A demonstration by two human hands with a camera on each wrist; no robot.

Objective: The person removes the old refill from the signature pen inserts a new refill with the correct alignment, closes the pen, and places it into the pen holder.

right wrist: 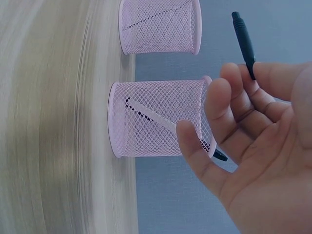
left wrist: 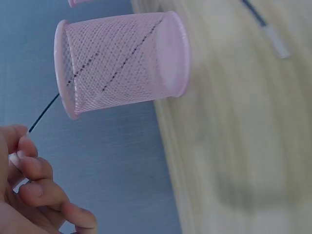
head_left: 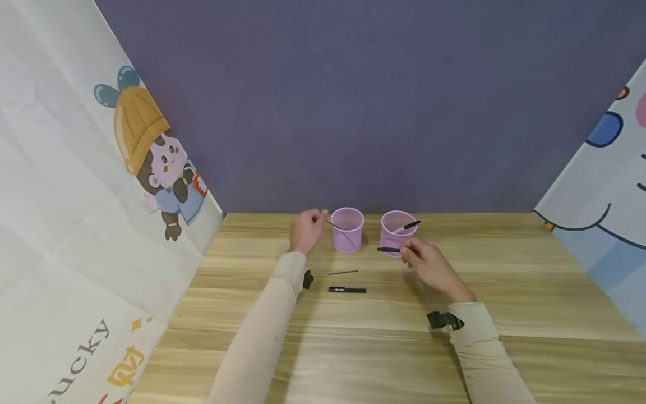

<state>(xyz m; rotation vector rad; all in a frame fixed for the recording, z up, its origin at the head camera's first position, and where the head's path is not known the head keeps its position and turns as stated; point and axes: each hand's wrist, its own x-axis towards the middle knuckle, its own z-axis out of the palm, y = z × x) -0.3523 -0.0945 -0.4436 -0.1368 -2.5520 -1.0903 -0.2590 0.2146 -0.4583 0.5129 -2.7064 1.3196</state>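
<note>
My left hand [head_left: 305, 231] pinches one end of a thin black stick [left wrist: 45, 112]. The stick slants over the rim into the left pink mesh cup [left wrist: 117, 63], where a second thin dark line shows through the mesh. Between its thumb and fingers my right hand [head_left: 429, 264] pinches a black pen [right wrist: 244, 41]. In the head view that pen lies level across the front of the right pink mesh cup [head_left: 387, 238]. Inside this cup leans a black-and-white pen [right wrist: 156, 117], its black end sticking out past the rim.
In front of the cups, a thin dark stick [head_left: 344, 272] with a pale tip lies on the wooden table [head_left: 343, 359]. Nearer me lies a black pen [head_left: 347, 290] with white marking. A dark blue wall [head_left: 373, 112] rises behind the cups; printed white sheets [head_left: 60, 168] flank the table.
</note>
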